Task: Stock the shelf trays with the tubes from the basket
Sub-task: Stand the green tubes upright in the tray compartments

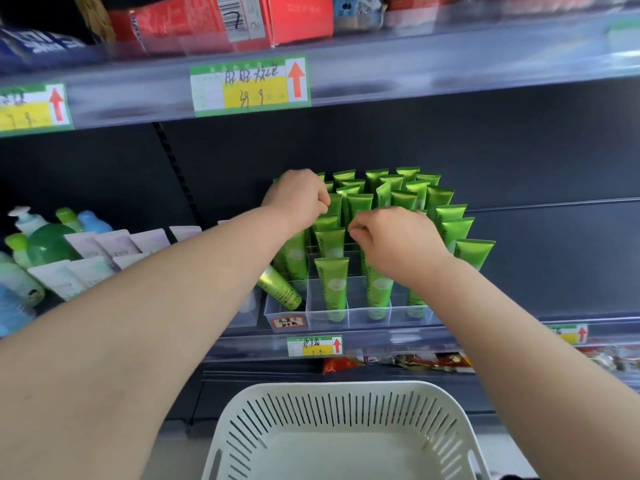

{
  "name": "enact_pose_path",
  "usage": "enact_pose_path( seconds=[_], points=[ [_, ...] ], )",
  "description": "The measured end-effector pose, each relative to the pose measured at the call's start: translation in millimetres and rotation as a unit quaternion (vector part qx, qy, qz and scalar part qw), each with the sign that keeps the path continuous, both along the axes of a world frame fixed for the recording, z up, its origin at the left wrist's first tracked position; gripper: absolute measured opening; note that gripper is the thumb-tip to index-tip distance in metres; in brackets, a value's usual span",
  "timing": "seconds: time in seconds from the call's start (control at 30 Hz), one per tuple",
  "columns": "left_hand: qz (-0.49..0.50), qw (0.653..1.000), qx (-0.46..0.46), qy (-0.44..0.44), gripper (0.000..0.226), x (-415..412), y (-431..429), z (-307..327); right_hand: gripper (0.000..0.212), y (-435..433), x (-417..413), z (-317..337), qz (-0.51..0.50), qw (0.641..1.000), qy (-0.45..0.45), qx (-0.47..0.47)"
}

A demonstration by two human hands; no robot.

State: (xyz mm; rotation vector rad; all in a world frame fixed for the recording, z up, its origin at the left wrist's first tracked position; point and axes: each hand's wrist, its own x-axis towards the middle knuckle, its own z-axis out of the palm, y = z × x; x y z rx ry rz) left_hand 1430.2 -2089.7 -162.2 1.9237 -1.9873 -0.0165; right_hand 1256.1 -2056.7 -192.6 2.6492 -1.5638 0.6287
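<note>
Clear divided tray [367, 317] noted on the middle shelf. Green tubes [332, 289] are stood upright, caps down, in its compartments, packed closest toward the tray's back. One leaning tube [280, 289] is tilted at the tray's front left corner.

Left hand [298, 197] is held over the tray's back left, grip curled tight. Right hand [398, 240] is held over the tray's centre, thumb and forefinger drawn together. Whether a tube top is pinched by either grip cannot be told, as the fingertips are lost among the crimped ends.

White slotted basket [346, 403] is seen below and in front of the tray. Pale tubes [86, 268] and pump bottles [38, 244] are ranged left of the tray. A price label [314, 345] is fixed just under the tray's front.
</note>
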Motion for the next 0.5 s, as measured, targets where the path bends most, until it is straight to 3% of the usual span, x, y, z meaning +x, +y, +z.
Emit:
enact_pose_path(
  seconds=[0.3,0.5],
  points=[
    [0.049,0.999,-0.018,-0.004,0.007,53,46,8,0.021,22,54,12,0.055,0.998,-0.010,-0.023],
    [0.105,0.986,0.068,-0.110,0.017,79,73,4,0.023,35,77,8,0.065,0.997,0.021,-0.030]
  ],
)
